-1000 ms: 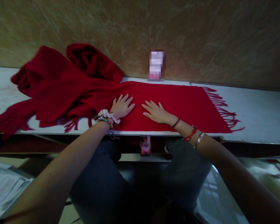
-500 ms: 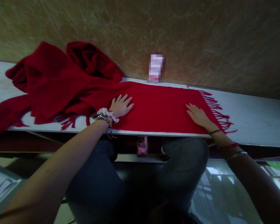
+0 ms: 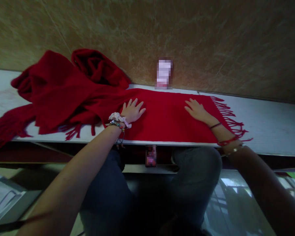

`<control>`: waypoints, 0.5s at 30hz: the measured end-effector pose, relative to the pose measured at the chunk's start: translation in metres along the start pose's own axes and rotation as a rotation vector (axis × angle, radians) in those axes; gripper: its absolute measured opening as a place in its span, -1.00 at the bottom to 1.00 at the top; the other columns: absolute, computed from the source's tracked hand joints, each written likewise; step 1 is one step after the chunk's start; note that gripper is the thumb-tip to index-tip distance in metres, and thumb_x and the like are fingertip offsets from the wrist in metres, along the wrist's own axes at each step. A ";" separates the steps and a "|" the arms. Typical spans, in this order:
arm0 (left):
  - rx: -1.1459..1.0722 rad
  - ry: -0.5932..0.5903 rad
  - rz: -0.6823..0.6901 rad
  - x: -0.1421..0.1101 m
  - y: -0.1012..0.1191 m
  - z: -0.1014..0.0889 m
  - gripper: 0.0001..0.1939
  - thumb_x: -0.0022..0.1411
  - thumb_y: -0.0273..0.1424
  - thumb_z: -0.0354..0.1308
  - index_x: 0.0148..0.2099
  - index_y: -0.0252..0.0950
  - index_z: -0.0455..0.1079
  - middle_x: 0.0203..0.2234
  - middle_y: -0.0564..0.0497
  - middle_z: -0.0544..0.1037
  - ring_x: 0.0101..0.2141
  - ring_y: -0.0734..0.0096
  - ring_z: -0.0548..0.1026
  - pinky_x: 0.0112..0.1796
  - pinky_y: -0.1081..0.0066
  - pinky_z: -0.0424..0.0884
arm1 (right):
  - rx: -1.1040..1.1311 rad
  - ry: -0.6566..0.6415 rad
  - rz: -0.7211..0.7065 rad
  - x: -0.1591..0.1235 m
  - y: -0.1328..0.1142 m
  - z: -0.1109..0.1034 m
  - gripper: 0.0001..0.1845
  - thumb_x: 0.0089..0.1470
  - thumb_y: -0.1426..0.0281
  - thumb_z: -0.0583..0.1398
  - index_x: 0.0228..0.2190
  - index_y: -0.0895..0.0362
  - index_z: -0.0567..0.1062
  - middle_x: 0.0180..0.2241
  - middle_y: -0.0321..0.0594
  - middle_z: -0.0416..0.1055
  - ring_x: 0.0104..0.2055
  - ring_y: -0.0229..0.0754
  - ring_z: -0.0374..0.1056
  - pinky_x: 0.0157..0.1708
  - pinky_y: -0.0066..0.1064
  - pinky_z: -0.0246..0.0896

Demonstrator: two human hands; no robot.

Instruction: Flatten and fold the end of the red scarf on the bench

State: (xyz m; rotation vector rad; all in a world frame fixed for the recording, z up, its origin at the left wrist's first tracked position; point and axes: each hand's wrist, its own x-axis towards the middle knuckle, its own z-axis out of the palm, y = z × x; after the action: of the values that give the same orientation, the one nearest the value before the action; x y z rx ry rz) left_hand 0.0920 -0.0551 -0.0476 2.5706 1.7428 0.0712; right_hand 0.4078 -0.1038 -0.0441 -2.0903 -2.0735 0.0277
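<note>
both hands lie flat and spread, grasping nothing, left hand (image 3: 132,111) mid-cloth and right hand (image 3: 196,109) near the fringe, pinning the red scarf (image 3: 167,114) smooth on the table (image 3: 272,124).

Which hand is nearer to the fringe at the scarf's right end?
Right. The right hand lies flat on the scarf beside the fringe; the left hand rests mid-scarf, farther away.

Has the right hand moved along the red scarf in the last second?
Yes. The right hand slid from beside the left hand toward the scarf's fringe.
</note>
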 end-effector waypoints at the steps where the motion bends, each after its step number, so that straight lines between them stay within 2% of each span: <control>1: -0.011 0.010 0.001 0.002 0.003 0.000 -0.44 0.32 -0.13 -0.37 0.30 -0.19 -0.06 0.28 -0.12 -0.08 0.24 -0.04 -0.12 0.12 -0.08 -0.05 | 0.011 -0.010 -0.050 0.010 -0.025 0.001 -0.44 0.19 0.16 -0.12 0.17 0.08 0.14 0.27 -0.09 -0.11 0.30 0.04 -0.23 0.19 0.10 -0.27; 3: -0.025 0.002 -0.012 0.005 0.006 0.001 -0.43 0.32 -0.13 -0.39 0.30 -0.18 -0.06 0.28 -0.11 -0.08 0.24 -0.04 -0.12 0.12 -0.09 -0.04 | 0.035 -0.074 -0.178 0.026 -0.071 0.007 -0.41 0.19 0.15 -0.12 0.19 0.10 0.09 0.28 -0.09 -0.16 0.31 0.08 -0.29 0.17 0.18 -0.30; 5: -0.018 -0.025 -0.027 0.008 0.007 0.003 -0.43 0.32 -0.12 -0.40 0.30 -0.16 -0.07 0.28 -0.08 -0.08 0.24 -0.04 -0.12 0.12 -0.09 -0.04 | 0.042 -0.129 -0.257 0.036 -0.107 0.015 -0.39 0.20 0.15 -0.13 0.22 0.11 0.02 0.29 -0.09 -0.20 0.31 0.10 -0.32 0.17 0.20 -0.34; 8: -0.007 -0.063 -0.042 0.010 0.006 0.004 -0.42 0.31 -0.11 -0.40 0.31 -0.14 -0.12 0.29 -0.06 -0.11 0.24 -0.03 -0.13 0.13 -0.07 -0.05 | 0.027 -0.216 -0.324 0.042 -0.129 0.027 -0.42 0.21 0.17 -0.14 0.22 0.05 0.01 0.29 -0.15 -0.20 0.31 0.11 -0.31 0.15 0.25 -0.39; 11: -0.010 -0.078 -0.045 0.010 0.005 0.003 -0.42 0.31 -0.10 -0.39 0.32 -0.14 -0.13 0.29 -0.07 -0.13 0.24 -0.05 -0.15 0.13 -0.06 -0.06 | 0.020 -0.234 -0.292 0.041 -0.113 0.032 -0.44 0.21 0.18 -0.18 0.22 -0.02 0.00 0.29 -0.22 -0.21 0.31 0.08 -0.30 0.14 0.27 -0.39; 15: -0.010 -0.083 -0.055 0.009 0.006 0.001 -0.41 0.30 -0.08 -0.36 0.31 -0.12 -0.13 0.29 -0.08 -0.13 0.24 -0.08 -0.16 0.13 -0.03 -0.06 | -0.003 -0.204 -0.127 0.039 -0.049 0.030 -0.43 0.21 0.18 -0.21 0.22 -0.01 -0.02 0.29 -0.24 -0.21 0.31 0.05 -0.30 0.16 0.24 -0.35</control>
State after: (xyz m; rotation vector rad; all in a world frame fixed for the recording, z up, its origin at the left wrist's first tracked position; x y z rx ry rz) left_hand 0.1010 -0.0493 -0.0484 2.4786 1.7782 -0.0272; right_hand 0.3558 -0.0617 -0.0612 -2.0283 -2.3191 0.2282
